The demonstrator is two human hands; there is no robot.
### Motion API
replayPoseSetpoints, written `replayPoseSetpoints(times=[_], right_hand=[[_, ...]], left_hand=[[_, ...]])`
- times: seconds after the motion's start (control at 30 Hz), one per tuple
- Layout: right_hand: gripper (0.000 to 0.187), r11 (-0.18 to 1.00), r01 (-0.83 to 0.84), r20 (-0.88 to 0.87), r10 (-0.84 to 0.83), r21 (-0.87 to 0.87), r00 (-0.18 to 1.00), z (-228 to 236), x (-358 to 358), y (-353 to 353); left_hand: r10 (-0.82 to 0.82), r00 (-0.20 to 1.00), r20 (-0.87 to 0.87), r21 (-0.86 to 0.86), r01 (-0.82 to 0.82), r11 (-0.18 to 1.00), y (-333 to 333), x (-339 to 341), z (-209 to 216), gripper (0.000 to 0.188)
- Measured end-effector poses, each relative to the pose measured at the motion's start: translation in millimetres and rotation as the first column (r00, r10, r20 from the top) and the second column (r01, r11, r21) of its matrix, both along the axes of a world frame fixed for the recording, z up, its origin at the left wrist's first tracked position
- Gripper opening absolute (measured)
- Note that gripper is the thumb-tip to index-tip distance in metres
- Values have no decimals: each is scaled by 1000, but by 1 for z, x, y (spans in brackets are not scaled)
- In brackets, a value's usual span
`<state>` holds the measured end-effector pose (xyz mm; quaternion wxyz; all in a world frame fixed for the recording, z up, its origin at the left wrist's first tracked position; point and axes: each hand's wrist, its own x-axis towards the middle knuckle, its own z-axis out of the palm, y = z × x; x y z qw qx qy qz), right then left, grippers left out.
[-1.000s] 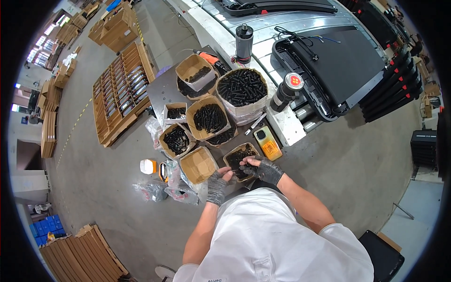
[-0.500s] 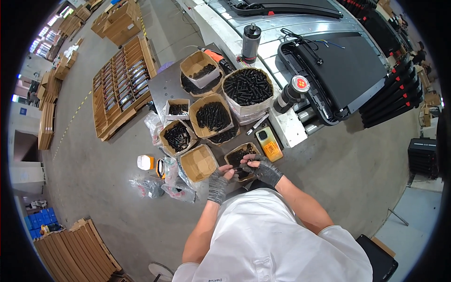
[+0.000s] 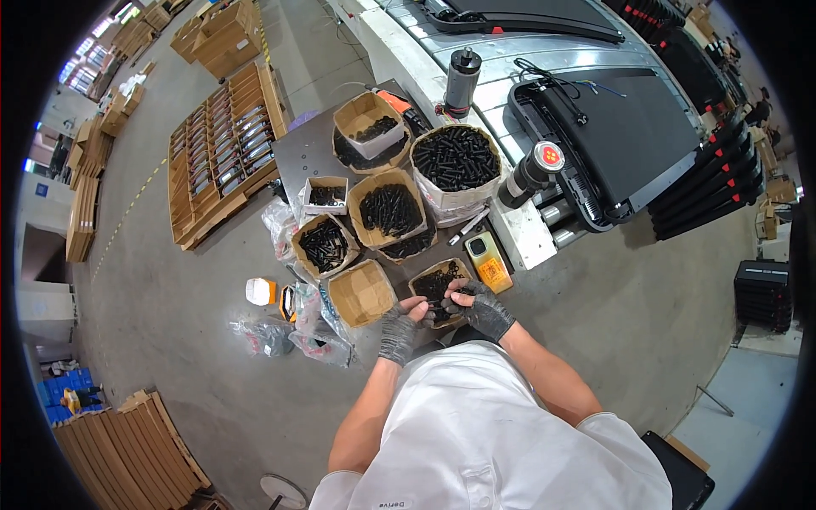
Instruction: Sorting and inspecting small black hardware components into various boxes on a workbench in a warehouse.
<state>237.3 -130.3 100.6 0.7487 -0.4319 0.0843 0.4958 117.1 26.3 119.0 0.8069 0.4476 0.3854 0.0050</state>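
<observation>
My left hand (image 3: 402, 327), in a grey fingerless glove, pinches a thin black bolt (image 3: 434, 305) between thumb and fingertips. Facing it, my gloved right hand (image 3: 483, 309) is closed, its fingertips close to the bolt's other end; whatever they hold is too small to make out. Both hands are over the near edge of a small cardboard box (image 3: 416, 286) with small black parts, perhaps rings, in it. To the left of this box stands an empty cardboard box (image 3: 361, 293). Behind them, another carton holds many black bolts (image 3: 390, 210).
A phone in a yellowish case (image 3: 489, 262) and a marker-like stick (image 3: 468, 226) lie at the right. Further back are a sack of black bolts (image 3: 456, 159), an orange power tool (image 3: 395, 103) and a roller conveyor with black treadmill-like frames (image 3: 616, 136). Plastic bags (image 3: 321, 344) hang at the left.
My hands stay close together over the small box, and the fingers of my right hand have shifted slightly. The whole view has moved a little; boxes and phone stand as before.
</observation>
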Motion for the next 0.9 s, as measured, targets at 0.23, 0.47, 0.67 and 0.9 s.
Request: replayPoseSetpoints(times=[0.23,0.47,0.67,0.9], right_hand=[[30,998,63,-106,-61,18,993,4,-6,1],[34,1000,5,-57,-5,-1,998,17,-10,6],[34,990,-43,195,68,-131,978,24,-10,8],[21,952,-12,485,168,-307,858,25,-5,3]], left_hand=[[70,997,-27,-237,-74,969,-3,-2,-23,31],[135,991,-8,-319,-131,939,-9,1,-29,30],[109,994,-23,-305,-111,946,-8,2,-25,26],[90,996,23,-452,-70,889,-9,0,-29,20]])
